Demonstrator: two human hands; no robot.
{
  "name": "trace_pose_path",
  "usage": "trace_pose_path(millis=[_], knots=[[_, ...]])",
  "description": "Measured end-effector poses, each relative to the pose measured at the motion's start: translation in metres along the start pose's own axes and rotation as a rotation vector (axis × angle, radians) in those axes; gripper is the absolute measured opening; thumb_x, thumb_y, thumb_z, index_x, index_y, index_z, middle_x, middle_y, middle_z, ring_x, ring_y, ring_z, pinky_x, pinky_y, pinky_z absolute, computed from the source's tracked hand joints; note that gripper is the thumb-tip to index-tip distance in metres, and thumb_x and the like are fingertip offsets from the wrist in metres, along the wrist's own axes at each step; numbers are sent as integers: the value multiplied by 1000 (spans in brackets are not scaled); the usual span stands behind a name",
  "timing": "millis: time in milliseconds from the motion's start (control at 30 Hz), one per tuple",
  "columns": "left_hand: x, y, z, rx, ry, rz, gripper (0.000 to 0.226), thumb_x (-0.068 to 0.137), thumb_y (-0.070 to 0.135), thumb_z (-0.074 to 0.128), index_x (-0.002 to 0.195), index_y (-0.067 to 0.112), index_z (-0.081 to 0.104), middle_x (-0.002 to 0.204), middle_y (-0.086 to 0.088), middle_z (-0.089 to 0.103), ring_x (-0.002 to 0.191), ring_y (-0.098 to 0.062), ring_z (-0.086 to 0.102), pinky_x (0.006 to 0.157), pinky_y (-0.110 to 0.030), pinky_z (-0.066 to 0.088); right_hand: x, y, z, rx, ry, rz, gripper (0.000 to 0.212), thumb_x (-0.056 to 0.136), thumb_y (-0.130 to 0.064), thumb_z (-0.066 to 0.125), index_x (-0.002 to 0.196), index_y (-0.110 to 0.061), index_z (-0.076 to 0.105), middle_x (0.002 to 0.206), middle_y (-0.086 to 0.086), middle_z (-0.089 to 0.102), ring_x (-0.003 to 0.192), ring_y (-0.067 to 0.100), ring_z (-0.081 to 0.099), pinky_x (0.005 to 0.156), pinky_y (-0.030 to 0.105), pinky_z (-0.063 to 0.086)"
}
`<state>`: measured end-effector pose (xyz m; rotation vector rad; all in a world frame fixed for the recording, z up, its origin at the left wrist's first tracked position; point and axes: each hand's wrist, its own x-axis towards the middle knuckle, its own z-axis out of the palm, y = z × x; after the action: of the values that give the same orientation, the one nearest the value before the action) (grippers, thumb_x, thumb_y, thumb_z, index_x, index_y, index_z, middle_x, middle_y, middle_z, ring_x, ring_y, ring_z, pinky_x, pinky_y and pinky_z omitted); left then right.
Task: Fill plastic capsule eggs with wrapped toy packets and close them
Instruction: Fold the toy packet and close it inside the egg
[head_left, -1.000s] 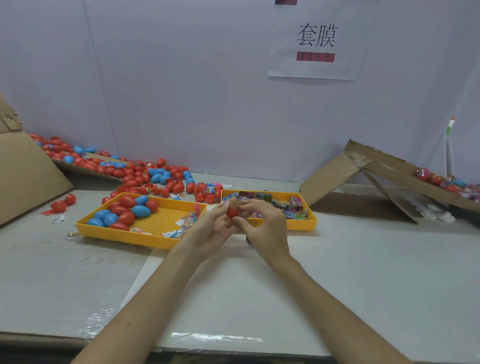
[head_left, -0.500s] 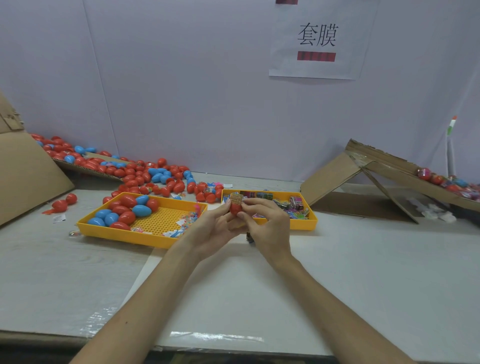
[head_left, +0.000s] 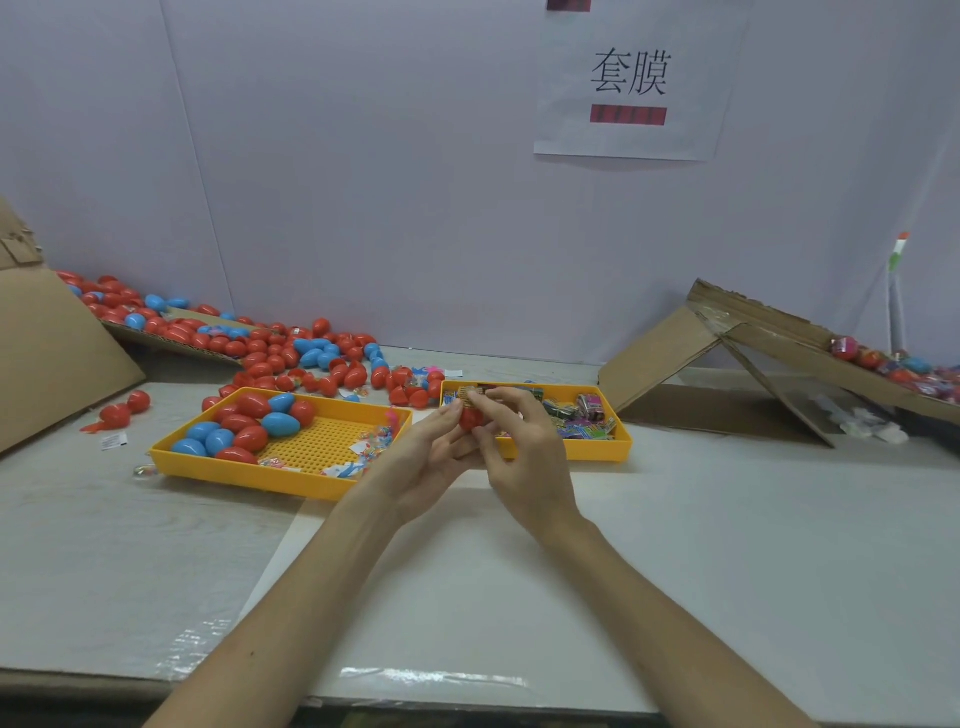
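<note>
Pale lilac wall (head_left: 363, 156) stands behind a white worktop (head_left: 727, 545) that fills the lower part of the view. At the back right corner of the worktop leans a folded cardboard ramp (head_left: 670, 358), with some eggs on its slope. Many loose red and blue eggs (head_left: 270, 358) lie along the back left edge. Two yellow trays sit side by side near the middle of the worktop: the left tray (head_left: 249, 475) carries red and blue eggs at its left end, and the right tray (head_left: 597, 451) carries wrapped toy packets (head_left: 582, 415). Both hands meet in front of the left end of the right tray. The left hand (head_left: 421, 462) and the right hand (head_left: 530, 457) pinch one red capsule egg (head_left: 470, 418) between curled fingers, and a small wrapped packet (head_left: 467, 397) sticks out of its top.
</note>
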<state>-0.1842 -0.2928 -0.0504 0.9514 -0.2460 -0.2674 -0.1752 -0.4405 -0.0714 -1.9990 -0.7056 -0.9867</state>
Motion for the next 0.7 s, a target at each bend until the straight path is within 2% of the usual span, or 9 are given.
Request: trace_pose_path(millis=[200,300,367,533,700], knots=[[0,0,0,-3,-39,-7,46,108,25,43,147,2,45,142,-18,59,133,-29,57,100,-43,55,0,-2,-2,-38,25,-48,48,90,-7,68,135,-23,62,127,-2,54,108,13,58,86,22,52],[0,1,-1,-32,-44,-39,46,108,27,43,146,2,46,142,-18,59,133,-27,57,102,-43,54,0,-2,-2,-25,61,-28,42,89,-13,70,129,-21,65,125,-4,54,107,9,57,89,11,45],[1,1,-1,-63,-36,-62,45,108,29,44,143,1,48,139,-19,61,131,-27,59,99,-42,56,0,0,-2,-9,91,0,36,88,-19,70,124,-17,67,122,-4,55,109,9,58,92,9,43],[0,1,-1,-99,-41,-79,45,106,29,48,138,-2,53,138,-20,62,129,-28,60,98,-45,56,0,5,2,-15,124,-35,22,90,-25,69,108,-14,74,113,-4,63,104,15,63,87,35,54],[0,1,-1,-133,-40,-91,39,105,27,50,129,-1,60,128,-17,66,120,-28,65,93,-43,58,-1,9,4,-37,163,-49,18,88,-19,73,105,-13,77,107,-2,70,102,15,64,85,43,54]])
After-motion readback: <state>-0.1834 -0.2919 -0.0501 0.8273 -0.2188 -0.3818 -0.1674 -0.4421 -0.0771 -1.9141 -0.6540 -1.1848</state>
